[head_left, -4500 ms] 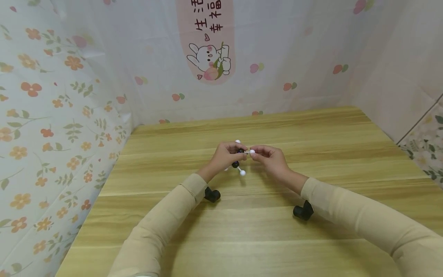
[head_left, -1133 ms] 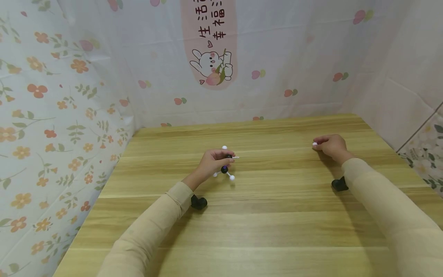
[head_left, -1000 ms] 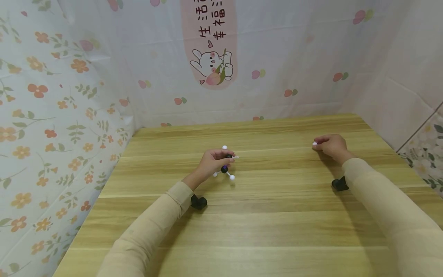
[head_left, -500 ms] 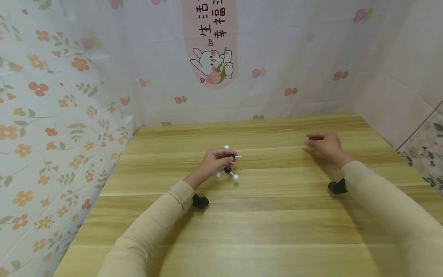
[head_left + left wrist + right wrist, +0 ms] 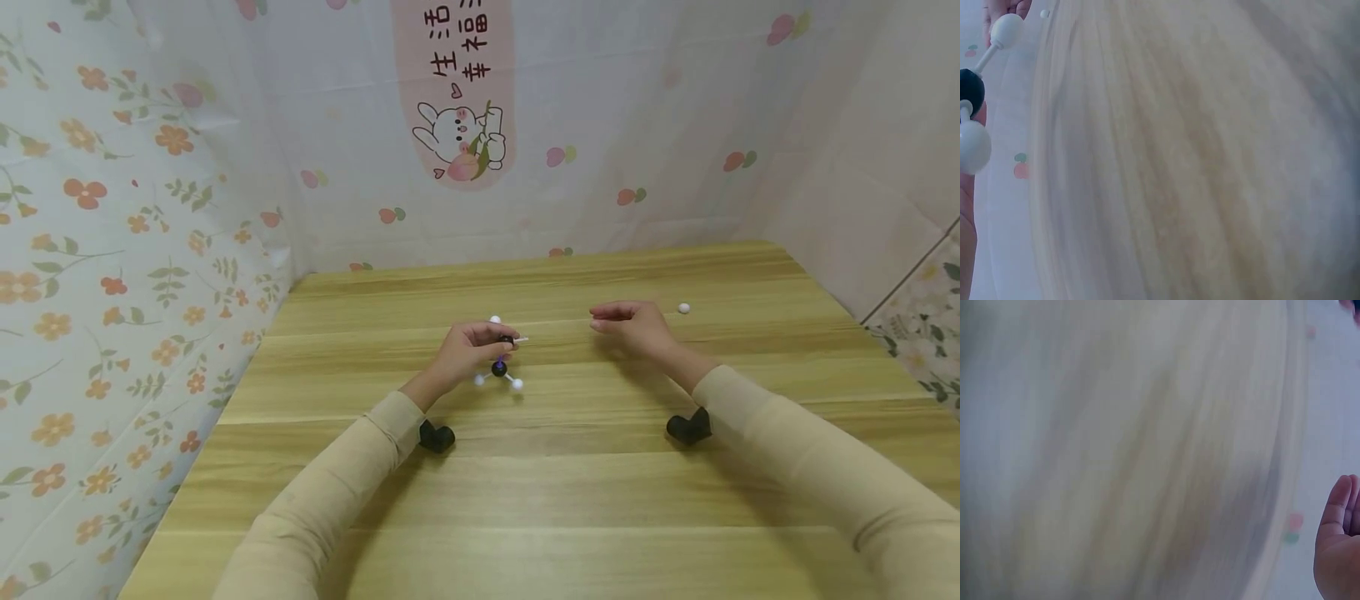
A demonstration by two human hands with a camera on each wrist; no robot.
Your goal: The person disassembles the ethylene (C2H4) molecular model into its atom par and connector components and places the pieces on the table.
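Note:
My left hand (image 5: pixel 471 352) pinches the upper black ball (image 5: pixel 507 341) of a ball-and-stick molecular model, held just over the table. A bare white stick (image 5: pixel 521 339) points right from that ball. Beneath it, joined by a purple link (image 5: pixel 500 359), is a second black ball (image 5: pixel 499 369) with white balls (image 5: pixel 517 384) on sticks. The left wrist view catches part of the model, with one white ball (image 5: pixel 1007 31) close up. My right hand (image 5: pixel 637 327) hovers to the right of the model, fingers extended and holding nothing. Farther right, a loose white ball (image 5: pixel 683 308) lies on the table.
The wooden table (image 5: pixel 570 483) ends at a printed curtain (image 5: pixel 585 100) behind and a floral curtain (image 5: pixel 135 250) on the left. A black wrist mount (image 5: pixel 437 437) hangs at the left cuff and another black mount (image 5: pixel 687 427) at the right cuff.
Earlier the right hand pulled a white ball off the model's stick and carried it right. It has let the ball go on the table and moved back left. The left hand keeps its hold.

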